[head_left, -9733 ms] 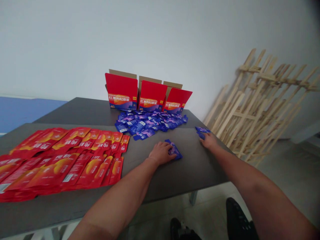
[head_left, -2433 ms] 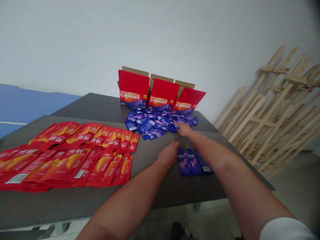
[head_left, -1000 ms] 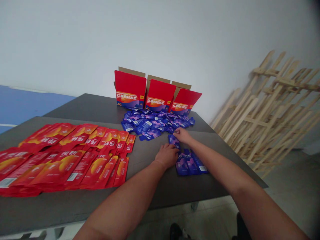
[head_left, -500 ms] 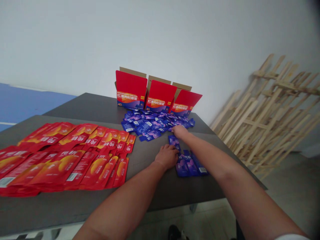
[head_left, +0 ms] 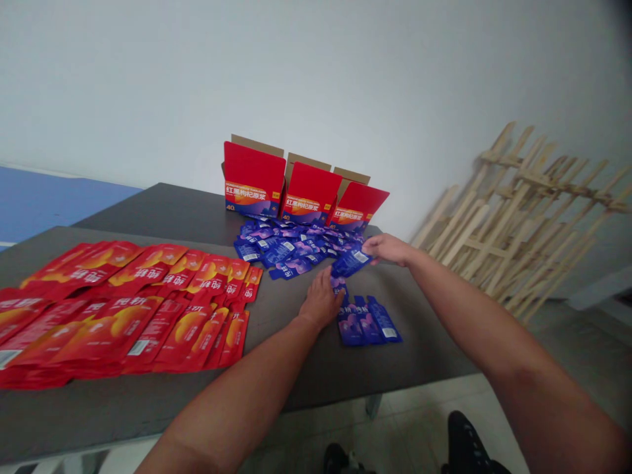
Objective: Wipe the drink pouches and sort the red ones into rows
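Note:
My right hand (head_left: pixel 388 249) pinches the corner of a blue pouch (head_left: pixel 352 262), tilted and raised at the near edge of a loose pile of blue pouches (head_left: pixel 309 245). My left hand (head_left: pixel 322 301) has its fingers curled on another blue pouch (head_left: pixel 338 284), partly hidden by the hand and by the pouch above it. Just to the right and nearer me, a short row of blue pouches (head_left: pixel 366 322) lies flat, side by side. The rightmost one shows a barcode side.
Overlapping red pouches (head_left: pixel 133 309) lie in two rows on the left of the dark table (head_left: pixel 276 355). Three open red cartons (head_left: pixel 306 191) stand behind the blue pile. A wooden slat frame (head_left: pixel 513 217) leans at the right, beyond the table edge.
My right hand has pulled a blue pouch out of the pile and moved right with it. My left hand has shifted slightly up and left, with a pouch under its fingers.

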`<move>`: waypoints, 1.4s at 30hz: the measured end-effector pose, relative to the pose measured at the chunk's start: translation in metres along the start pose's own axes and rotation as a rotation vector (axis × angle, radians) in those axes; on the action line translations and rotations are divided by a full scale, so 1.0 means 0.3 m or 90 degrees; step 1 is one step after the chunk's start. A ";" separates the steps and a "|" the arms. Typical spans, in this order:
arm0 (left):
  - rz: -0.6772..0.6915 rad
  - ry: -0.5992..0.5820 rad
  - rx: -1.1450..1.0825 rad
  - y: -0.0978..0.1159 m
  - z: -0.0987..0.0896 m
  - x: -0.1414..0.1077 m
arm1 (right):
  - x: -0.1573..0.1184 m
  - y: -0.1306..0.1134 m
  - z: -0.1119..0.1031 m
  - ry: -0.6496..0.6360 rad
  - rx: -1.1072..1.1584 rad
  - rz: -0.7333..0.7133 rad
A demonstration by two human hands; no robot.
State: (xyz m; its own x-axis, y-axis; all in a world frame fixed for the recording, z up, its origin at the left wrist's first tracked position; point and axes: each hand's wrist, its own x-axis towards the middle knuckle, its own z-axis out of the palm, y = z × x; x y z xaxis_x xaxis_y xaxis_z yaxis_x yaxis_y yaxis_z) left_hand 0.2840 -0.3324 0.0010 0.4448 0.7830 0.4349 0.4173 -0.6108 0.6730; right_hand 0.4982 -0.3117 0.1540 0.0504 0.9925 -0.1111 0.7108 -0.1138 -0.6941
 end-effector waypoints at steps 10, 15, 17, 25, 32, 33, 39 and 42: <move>-0.026 -0.031 -0.052 0.022 -0.051 -0.004 | -0.104 -0.085 0.096 0.008 0.140 -0.042; -0.010 0.018 -0.051 0.013 -0.053 -0.008 | -0.124 -0.069 0.205 0.103 0.217 0.134; -0.023 0.015 -0.039 0.011 -0.053 -0.009 | -0.131 -0.061 0.236 0.128 0.273 0.163; -0.057 0.013 0.026 0.019 -0.064 -0.015 | -0.202 -0.058 0.246 -0.018 0.517 0.183; 0.009 0.024 0.035 0.020 -0.060 -0.011 | -0.165 -0.022 0.246 0.145 0.399 0.168; 0.037 0.034 0.039 0.018 -0.057 -0.010 | -0.154 -0.015 0.246 0.173 0.395 0.154; 0.178 0.062 -0.001 0.016 -0.042 -0.008 | -0.072 0.070 0.218 0.304 0.364 0.059; 0.150 0.069 -0.009 0.019 -0.044 -0.007 | -0.016 0.151 0.157 0.343 0.238 0.029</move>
State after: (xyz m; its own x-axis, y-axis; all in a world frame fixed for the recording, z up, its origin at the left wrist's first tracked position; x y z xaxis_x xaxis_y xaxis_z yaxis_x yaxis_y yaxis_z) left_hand 0.2751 -0.3361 0.0118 0.4407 0.6272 0.6422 0.3008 -0.7772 0.5527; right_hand 0.4970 -0.3237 0.0896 0.4885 0.8582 0.1580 0.4127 -0.0677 -0.9084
